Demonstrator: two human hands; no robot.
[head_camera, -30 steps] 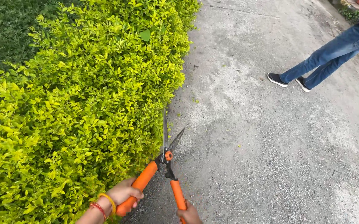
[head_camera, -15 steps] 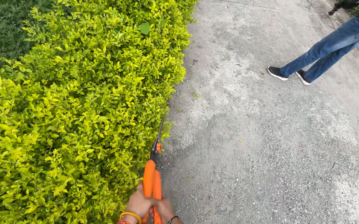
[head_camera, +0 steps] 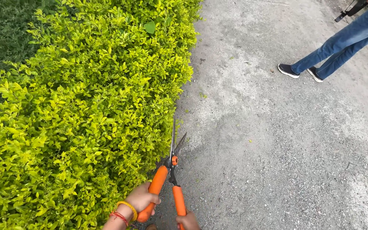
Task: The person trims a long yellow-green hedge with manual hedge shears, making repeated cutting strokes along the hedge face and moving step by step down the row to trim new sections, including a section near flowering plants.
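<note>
Orange-handled hedge shears (head_camera: 170, 176) are sitting low in the view, right at the edge where the yellow-green hedge (head_camera: 82, 110) is meeting the grey gravel path (head_camera: 269, 149). The left hand (head_camera: 141, 198) is clenching around the left grip, with yellow and red bangles (head_camera: 124, 212) circling its wrist. The right hand (head_camera: 188, 221) is wrapping the lower end of the right grip, though it is lying half out of view at the bottom edge, so its fingers are hard to make out fully. The two handles are standing apart in a narrow V, and the steel blades (head_camera: 175, 142) are gaping slightly, pointing up along the side of the hedge with their tips just beside the leaves. Well apart, at the upper right, another person's legs in blue jeans (head_camera: 341, 42) and dark shoes (head_camera: 289, 70) are standing on the path, and a dark tool (head_camera: 349, 10) is showing near them, too small to identify.
</note>
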